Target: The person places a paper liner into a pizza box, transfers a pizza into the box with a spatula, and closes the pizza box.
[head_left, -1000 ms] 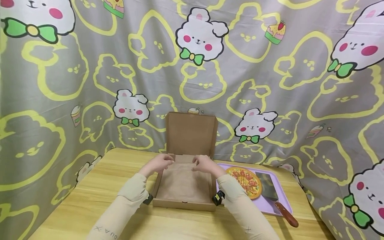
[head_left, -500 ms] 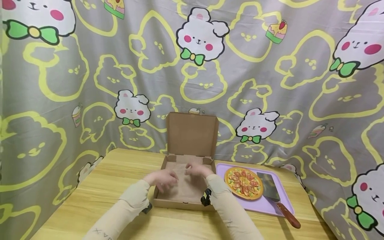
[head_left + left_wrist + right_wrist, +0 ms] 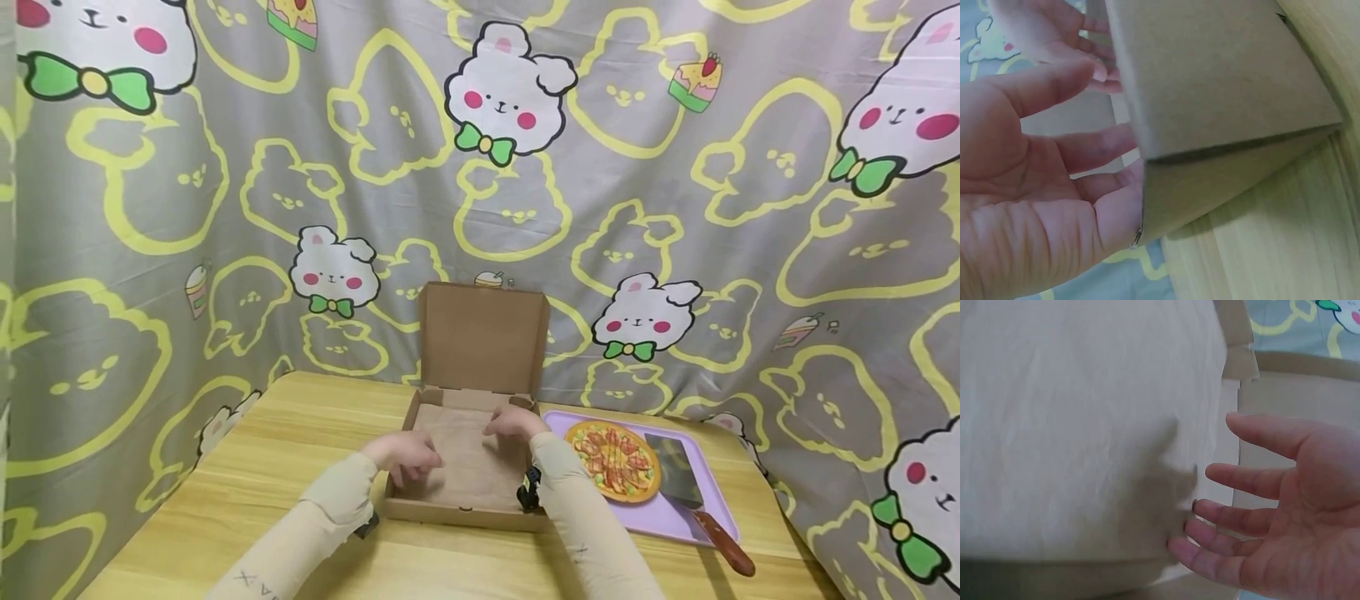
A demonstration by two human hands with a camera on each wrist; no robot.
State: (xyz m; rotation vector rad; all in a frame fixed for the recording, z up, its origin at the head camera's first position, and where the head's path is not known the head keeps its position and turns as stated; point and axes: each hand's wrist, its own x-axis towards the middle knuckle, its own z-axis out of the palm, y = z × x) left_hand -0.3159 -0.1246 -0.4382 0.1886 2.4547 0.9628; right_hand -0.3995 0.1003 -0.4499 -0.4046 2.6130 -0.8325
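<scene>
Two bare hands over a cardboard box point(image 3: 431, 510), its lid point(image 3: 483, 342) raised at the back. The left hand point(image 3: 405, 458) is above the box's left side, thumb and fingers apart and loosely bent, with nothing held. The right hand point(image 3: 517, 423) is above the far right part, fingers slack and spread, likewise without a hold. The paper point(image 3: 465, 467) lies in the base of the box.

Likely faults: a fingertip catching the loose edge of the paper could crease it or pull it askew; a forearm pressing on the low front wall could bend it or shift the box. The right sleeve point(image 3: 592, 517) passes over the tray point(image 3: 651, 518), so a low sweep of that arm might nudge the pizza point(image 3: 615, 458). The turner point(image 3: 678, 479), its handle projecting past the tray's rim, could be tipped by a knock.

Obscured: the right forearm covers part of the tray's near left side. In the left wrist view, the box wall conceals the left fingertips; in the right wrist view, contact between the right fingertips and the paper cannot be determined.
</scene>
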